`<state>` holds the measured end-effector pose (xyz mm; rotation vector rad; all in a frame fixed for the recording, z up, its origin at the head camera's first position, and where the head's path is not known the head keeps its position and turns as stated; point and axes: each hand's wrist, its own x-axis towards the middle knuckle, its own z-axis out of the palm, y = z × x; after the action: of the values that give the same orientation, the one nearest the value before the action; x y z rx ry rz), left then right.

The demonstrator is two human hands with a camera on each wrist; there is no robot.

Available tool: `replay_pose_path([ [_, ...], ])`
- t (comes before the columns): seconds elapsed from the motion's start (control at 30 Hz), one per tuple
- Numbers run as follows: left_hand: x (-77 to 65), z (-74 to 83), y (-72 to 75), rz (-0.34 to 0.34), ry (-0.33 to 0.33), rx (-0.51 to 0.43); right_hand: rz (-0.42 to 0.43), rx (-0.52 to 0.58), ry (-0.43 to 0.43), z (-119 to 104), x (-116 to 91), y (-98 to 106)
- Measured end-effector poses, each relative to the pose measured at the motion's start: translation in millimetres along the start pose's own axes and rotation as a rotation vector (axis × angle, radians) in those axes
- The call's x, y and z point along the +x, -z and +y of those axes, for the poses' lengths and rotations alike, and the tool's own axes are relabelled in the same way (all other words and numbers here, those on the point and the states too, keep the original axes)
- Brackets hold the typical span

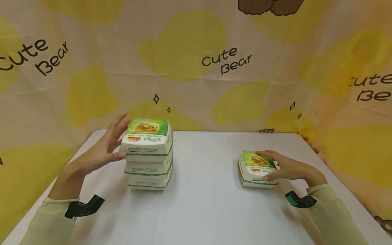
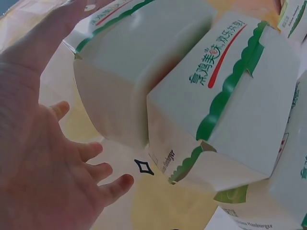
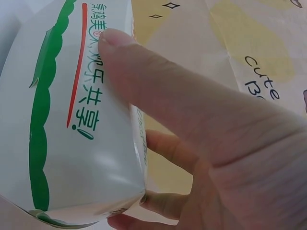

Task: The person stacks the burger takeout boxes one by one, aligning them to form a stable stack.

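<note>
Three white-and-green burger boxes stand stacked on the left of the table in the head view. My left hand (image 1: 105, 146) is beside the top burger box (image 1: 147, 139), fingers spread. In the left wrist view its fingers stand off from the box's side, and the thumb overlaps the box's edge. Below are the middle box (image 1: 147, 169) and the bottom box (image 1: 147, 184). On the right, my right hand (image 1: 289, 167) grips a single burger box (image 1: 255, 169). In the right wrist view the thumb lies on its printed front (image 3: 53, 120), and the other fingers are at its side, partly hidden.
The white table (image 1: 205, 170) runs between the stack and the single box. Behind it hangs a yellow-patterned cloth (image 1: 190, 44) with "Cute Bear" lettering, also at both sides. A dark band (image 1: 84, 207) is on the left wrist, and another dark band (image 1: 301, 200) is on the right.
</note>
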<state>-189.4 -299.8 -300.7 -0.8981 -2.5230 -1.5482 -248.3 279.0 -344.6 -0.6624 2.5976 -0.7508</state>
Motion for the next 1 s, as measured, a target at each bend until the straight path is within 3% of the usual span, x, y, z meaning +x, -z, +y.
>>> replay_pose_path([
  [0.33, 0.7, -5.4, 1.4, -0.02, 0.018, -0.057, 0.009, -0.006, 0.02, -3.4, -1.8, 4.0],
  [1.0, 4.4, -7.0, -4.5, -0.018, 0.038, -0.034, -0.005, 0.011, 0.015, 2.5, -2.8, 0.3],
])
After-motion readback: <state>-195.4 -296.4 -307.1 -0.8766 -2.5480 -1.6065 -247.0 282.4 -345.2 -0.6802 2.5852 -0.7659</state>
